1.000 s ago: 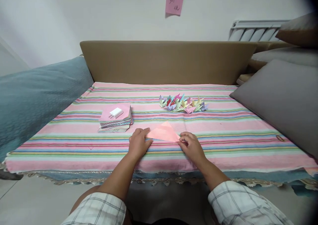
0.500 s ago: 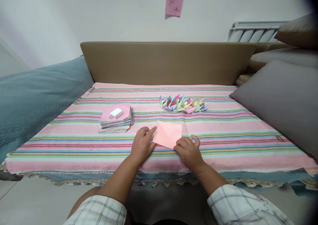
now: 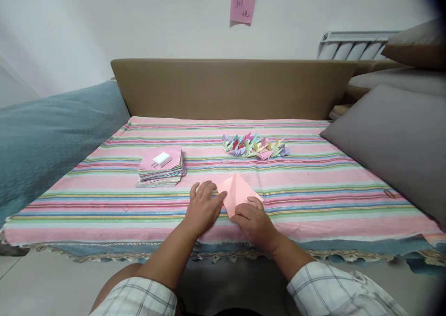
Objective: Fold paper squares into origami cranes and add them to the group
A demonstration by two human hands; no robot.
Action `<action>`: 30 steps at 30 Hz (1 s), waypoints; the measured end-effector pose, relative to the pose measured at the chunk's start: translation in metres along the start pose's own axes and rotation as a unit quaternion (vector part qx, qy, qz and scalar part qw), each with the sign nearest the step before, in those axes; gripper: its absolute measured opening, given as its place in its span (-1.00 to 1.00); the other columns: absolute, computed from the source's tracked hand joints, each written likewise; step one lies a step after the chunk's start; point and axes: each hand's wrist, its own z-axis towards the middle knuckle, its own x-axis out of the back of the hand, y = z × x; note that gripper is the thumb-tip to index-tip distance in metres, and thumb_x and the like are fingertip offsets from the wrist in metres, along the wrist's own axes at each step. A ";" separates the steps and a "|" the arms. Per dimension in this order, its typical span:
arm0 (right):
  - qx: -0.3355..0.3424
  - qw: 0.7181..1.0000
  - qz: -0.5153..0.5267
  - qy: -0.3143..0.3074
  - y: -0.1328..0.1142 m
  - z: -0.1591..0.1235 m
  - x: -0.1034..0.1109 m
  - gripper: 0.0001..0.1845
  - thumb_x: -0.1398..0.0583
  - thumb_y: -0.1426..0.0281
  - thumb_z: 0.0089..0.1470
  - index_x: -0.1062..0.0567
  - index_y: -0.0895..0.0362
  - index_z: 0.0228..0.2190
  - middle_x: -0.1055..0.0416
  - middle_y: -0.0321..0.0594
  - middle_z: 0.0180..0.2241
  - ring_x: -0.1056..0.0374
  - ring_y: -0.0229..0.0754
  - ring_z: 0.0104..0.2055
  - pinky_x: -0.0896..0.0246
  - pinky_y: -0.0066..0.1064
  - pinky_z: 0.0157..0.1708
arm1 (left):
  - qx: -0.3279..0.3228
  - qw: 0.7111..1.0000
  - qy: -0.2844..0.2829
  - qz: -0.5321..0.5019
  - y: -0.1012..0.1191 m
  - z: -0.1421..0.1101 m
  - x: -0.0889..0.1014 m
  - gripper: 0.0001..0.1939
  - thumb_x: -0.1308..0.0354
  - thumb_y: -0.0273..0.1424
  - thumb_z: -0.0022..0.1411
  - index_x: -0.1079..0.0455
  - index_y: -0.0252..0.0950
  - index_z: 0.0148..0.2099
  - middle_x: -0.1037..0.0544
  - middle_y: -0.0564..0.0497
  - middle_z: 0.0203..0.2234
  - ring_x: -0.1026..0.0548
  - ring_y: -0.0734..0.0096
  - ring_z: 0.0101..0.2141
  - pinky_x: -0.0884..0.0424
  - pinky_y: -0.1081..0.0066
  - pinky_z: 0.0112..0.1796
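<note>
A sheet of pink origami paper (image 3: 240, 193) lies on the striped cloth in front of me, a crease running down its middle and one corner pointing away from me. My left hand (image 3: 204, 207) rests at its left side with fingers spread; the thumb touches the paper's edge. My right hand (image 3: 254, 220) pinches the near corner, its fingers bent over the lower right part and hiding it. Beyond the paper sits a cluster of folded paper cranes (image 3: 256, 147) in several colours.
To the left, a stack of coloured paper (image 3: 176, 169) has a white plug adapter (image 3: 162, 159) on top. The striped cloth (image 3: 104, 181) covers the seat. A blue cushion (image 3: 59, 130) borders the left, grey cushions (image 3: 393, 134) the right, a brown backrest (image 3: 230, 88) the far side.
The pink paper has turned so a corner points away from me, and its middle crease shows. My left hand's fingers have spread; my right hand has shifted left and nearer to me.
</note>
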 end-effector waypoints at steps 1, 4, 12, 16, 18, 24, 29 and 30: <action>0.007 1.000 0.003 0.000 0.000 0.000 -0.001 -0.70 0.01 0.52 0.16 -0.48 0.00 -0.38 -0.40 -0.32 -0.42 -0.25 -0.29 -0.30 0.12 -0.19 0.07 | -0.005 1.000 0.006 0.007 0.001 -0.001 0.000 -0.70 -0.08 -0.41 0.18 -0.40 -0.03 -0.04 -0.36 -0.09 -0.08 -0.18 0.10 0.11 0.12 -0.02 0.13; 0.021 1.000 0.011 -0.004 -0.001 0.001 -0.002 -0.69 0.01 0.53 0.15 -0.47 0.01 -0.43 -0.38 -0.31 -0.45 -0.25 -0.29 -0.32 0.00 -0.21 0.02 | 0.000 0.999 0.034 0.021 0.004 -0.002 -0.002 -0.74 -0.08 -0.42 0.17 -0.42 -0.08 -0.10 -0.37 -0.10 -0.08 -0.15 0.05 0.14 0.20 -0.07 0.14; 0.045 0.995 0.093 -0.005 0.003 0.001 -0.001 -0.78 -0.05 0.54 -0.01 -0.48 0.12 -0.38 -0.29 -0.06 0.05 -0.14 -0.06 0.13 -0.18 -0.14 0.01 | -0.041 0.997 0.058 0.024 0.006 -0.008 -0.008 -0.64 -0.05 -0.44 0.22 -0.35 0.06 0.02 -0.39 -0.05 -0.08 -0.16 0.12 0.14 0.20 -0.06 0.14; 0.028 0.991 0.124 -0.044 0.003 0.000 -0.001 -0.77 -0.07 0.53 -0.04 -0.46 0.09 -0.34 -0.36 -0.10 0.00 -0.20 -0.07 0.10 -0.18 -0.11 0.04 | -0.001 1.000 0.023 0.011 0.006 -0.007 -0.007 -0.73 -0.15 -0.40 0.14 -0.44 0.01 -0.10 -0.37 -0.06 -0.04 -0.12 0.03 0.15 0.25 -0.12 0.14; 0.018 0.989 0.137 -0.047 0.004 -0.001 -0.001 -0.74 -0.07 0.52 -0.02 -0.45 0.09 -0.26 -0.39 -0.12 -0.02 -0.22 -0.10 0.09 -0.17 -0.15 0.05 | 0.022 1.000 -0.008 0.012 0.004 -0.006 -0.005 -0.77 -0.19 -0.38 0.09 -0.47 -0.03 -0.16 -0.35 -0.08 -0.03 -0.11 -0.01 0.15 0.24 -0.13 0.13; -0.075 0.989 0.122 -0.041 0.027 -0.006 0.002 -0.55 -0.10 0.43 0.00 -0.36 0.10 -0.01 -0.33 -0.07 0.04 -0.21 -0.05 0.09 -0.14 -0.10 0.06 | 0.053 0.995 -0.076 -0.026 -0.004 -0.002 -0.001 -0.78 -0.15 -0.31 0.13 -0.49 -0.01 -0.15 -0.34 -0.09 -0.13 -0.24 0.09 0.03 0.04 -0.06 0.09; -0.195 0.973 0.103 -0.067 0.053 -0.011 0.005 -0.50 -0.16 0.30 0.00 -0.36 0.10 0.01 -0.26 -0.02 0.08 -0.14 0.05 0.13 -0.10 -0.03 0.05 | 0.076 0.990 -0.104 -0.060 -0.014 -0.001 -0.003 -0.76 -0.15 -0.27 0.12 -0.50 -0.06 -0.14 -0.36 -0.06 -0.26 -0.34 0.21 -0.19 -0.20 0.14 -0.09; -0.204 0.970 0.108 -0.070 0.056 -0.012 0.004 -0.53 -0.16 0.30 0.00 -0.39 0.09 -0.01 -0.26 -0.03 0.08 -0.14 0.05 0.13 -0.11 -0.03 0.05 | 0.079 0.989 -0.106 -0.066 -0.016 -0.001 -0.004 -0.77 -0.15 -0.27 0.12 -0.50 -0.08 -0.15 -0.37 -0.05 -0.29 -0.35 0.24 -0.22 -0.23 0.19 -0.14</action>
